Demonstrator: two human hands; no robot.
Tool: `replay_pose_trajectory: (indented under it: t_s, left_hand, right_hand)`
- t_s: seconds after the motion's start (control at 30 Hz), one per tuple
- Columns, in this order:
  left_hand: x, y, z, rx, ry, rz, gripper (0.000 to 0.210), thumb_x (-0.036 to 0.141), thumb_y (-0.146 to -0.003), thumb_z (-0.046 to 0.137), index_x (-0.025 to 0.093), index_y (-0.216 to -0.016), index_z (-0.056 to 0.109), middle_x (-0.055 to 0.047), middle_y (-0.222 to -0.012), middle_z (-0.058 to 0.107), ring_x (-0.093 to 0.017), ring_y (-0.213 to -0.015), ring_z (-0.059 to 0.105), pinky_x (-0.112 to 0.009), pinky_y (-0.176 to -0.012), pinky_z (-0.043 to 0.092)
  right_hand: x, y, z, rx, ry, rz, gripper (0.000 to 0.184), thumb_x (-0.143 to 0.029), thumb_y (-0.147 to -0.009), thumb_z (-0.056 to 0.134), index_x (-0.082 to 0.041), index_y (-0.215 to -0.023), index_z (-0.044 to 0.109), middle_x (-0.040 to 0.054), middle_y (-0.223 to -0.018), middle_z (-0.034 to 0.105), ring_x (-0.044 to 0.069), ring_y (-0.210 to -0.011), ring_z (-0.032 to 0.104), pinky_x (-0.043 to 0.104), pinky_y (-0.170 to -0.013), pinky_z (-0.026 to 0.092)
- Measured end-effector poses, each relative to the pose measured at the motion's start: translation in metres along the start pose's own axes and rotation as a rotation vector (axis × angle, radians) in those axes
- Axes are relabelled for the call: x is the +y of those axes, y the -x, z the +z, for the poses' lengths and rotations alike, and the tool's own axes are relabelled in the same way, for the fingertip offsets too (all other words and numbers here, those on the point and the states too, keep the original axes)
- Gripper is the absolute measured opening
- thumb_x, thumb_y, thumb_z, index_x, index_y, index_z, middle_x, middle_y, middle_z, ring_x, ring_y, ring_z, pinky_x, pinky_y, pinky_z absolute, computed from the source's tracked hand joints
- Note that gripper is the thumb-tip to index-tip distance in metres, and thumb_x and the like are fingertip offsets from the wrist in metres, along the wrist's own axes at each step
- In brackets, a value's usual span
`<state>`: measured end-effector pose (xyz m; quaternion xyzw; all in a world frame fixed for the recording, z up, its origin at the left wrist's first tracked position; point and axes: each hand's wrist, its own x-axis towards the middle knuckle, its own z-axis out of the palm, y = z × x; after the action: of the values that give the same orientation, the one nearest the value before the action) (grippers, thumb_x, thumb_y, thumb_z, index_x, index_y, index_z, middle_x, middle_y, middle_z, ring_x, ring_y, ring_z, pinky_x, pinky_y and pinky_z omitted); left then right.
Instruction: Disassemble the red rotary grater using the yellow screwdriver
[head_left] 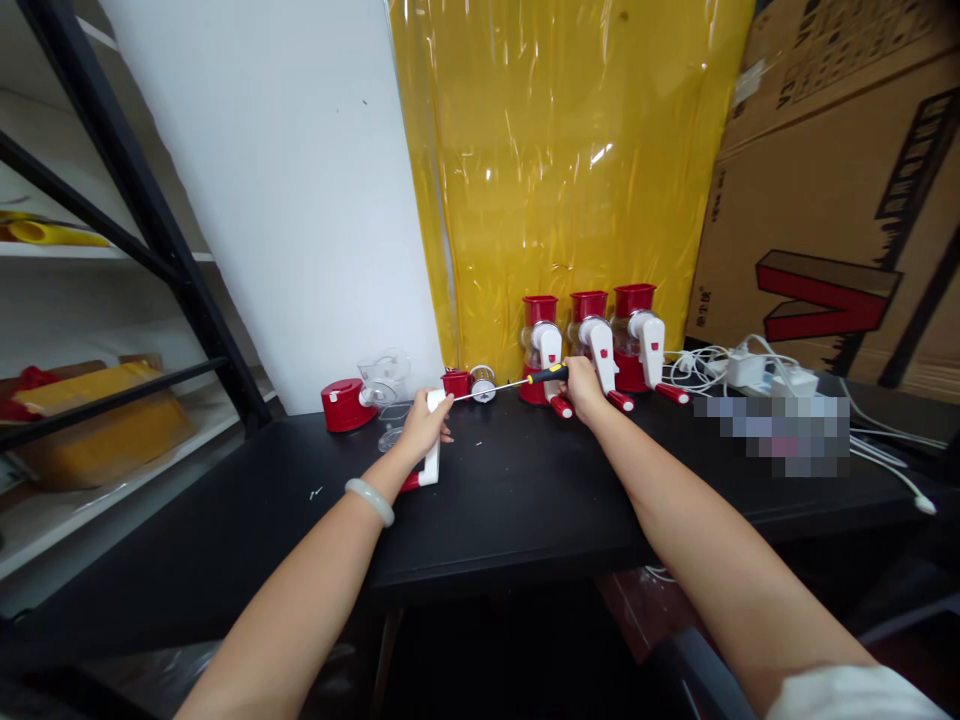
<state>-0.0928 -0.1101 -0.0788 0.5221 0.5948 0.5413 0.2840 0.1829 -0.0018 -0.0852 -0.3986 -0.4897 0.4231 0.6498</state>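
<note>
My left hand (426, 425) is closed around a white crank handle (431, 465) with a red grip at its lower end. In my right hand (585, 380) is a screwdriver (550, 374) with a black and yellow handle. Its long metal shaft points left, and the tip reaches the top of the crank handle by my left fingers; the exact contact is hidden. Just behind the shaft sit a small red part (456, 382) and a metal grater drum (483, 384). Left of my left hand stand a red base (346, 405) and a clear plastic housing (384, 378).
Three red and white rotary graters (541, 345) stand in a row at the back right of the black table (510, 510). White cables and chargers (746, 368) lie farther right, before a large cardboard box (832, 200). A metal shelf rack (142, 200) borders the left.
</note>
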Motion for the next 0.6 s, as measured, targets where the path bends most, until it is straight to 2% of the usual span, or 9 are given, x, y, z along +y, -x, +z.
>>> replay_pose_trajectory:
  t_s: [0.1,0.17,0.27,0.37,0.47,0.6]
  left_hand:
    - [0.0005,0.0011,0.0005,-0.005,0.004,0.009,0.027,0.035,-0.095,0.065,0.021,-0.110,0.048,0.004,-0.076,0.055,-0.010,-0.048,0.057,-0.021,-0.042,0.052]
    - [0.0007,0.0017,0.0007,-0.006,0.004,0.013,0.027,0.036,-0.095,0.065,0.021,-0.111,0.048,0.004,-0.076,0.055,-0.010,-0.049,0.057,-0.022,-0.042,0.053]
    - [0.0007,0.0015,0.0007,-0.011,0.001,-0.001,0.026,0.035,-0.096,0.064,0.020,-0.111,0.048,0.004,-0.076,0.055,-0.010,-0.048,0.056,-0.023,-0.042,0.053]
    - [0.0004,0.0004,0.0004,-0.003,0.006,-0.003,0.026,0.035,-0.096,0.064,0.021,-0.111,0.048,0.004,-0.075,0.055,-0.010,-0.048,0.056,-0.022,-0.042,0.052]
    - [-0.0001,-0.0005,-0.0001,0.006,0.004,-0.006,0.027,0.036,-0.096,0.064,0.021,-0.112,0.048,0.005,-0.074,0.054,-0.010,-0.048,0.057,-0.021,-0.043,0.052]
    - [-0.0014,-0.0006,-0.0001,0.001,0.007,-0.007,0.028,0.037,-0.095,0.066,0.021,-0.110,0.048,0.005,-0.074,0.055,-0.010,-0.047,0.057,-0.022,-0.043,0.052]
  right_hand:
    - [-0.0034,0.0020,0.0017,0.051,-0.058,0.077,0.013,-0.030,-0.092,0.046,-0.026,-0.080,0.044,-0.0063,-0.049,0.044,0.014,-0.041,0.043,0.024,-0.040,0.035]
    - [-0.0045,0.0032,0.0017,0.066,-0.065,0.083,0.014,-0.033,-0.094,0.046,-0.026,-0.082,0.044,-0.0062,-0.050,0.046,0.014,-0.041,0.044,0.024,-0.040,0.035]
    - [-0.0035,0.0041,-0.0001,0.076,-0.030,0.020,0.029,-0.052,-0.097,0.050,-0.027,-0.082,0.044,-0.0067,-0.051,0.044,0.015,-0.041,0.043,0.025,-0.039,0.036]
    - [-0.0004,0.0036,-0.0022,0.050,-0.002,-0.058,0.043,-0.068,-0.087,0.062,-0.028,-0.081,0.045,-0.0077,-0.052,0.042,0.015,-0.041,0.042,0.028,-0.039,0.037]
    - [0.0024,0.0023,-0.0024,0.045,0.003,-0.065,0.043,-0.064,-0.082,0.070,-0.028,-0.082,0.046,-0.0081,-0.053,0.042,0.015,-0.042,0.043,0.028,-0.039,0.037]
    - [0.0014,0.0012,0.0013,0.002,-0.049,-0.028,0.033,-0.051,-0.083,0.067,-0.028,-0.079,0.044,-0.0091,-0.051,0.038,0.013,-0.040,0.040,0.026,-0.038,0.036]
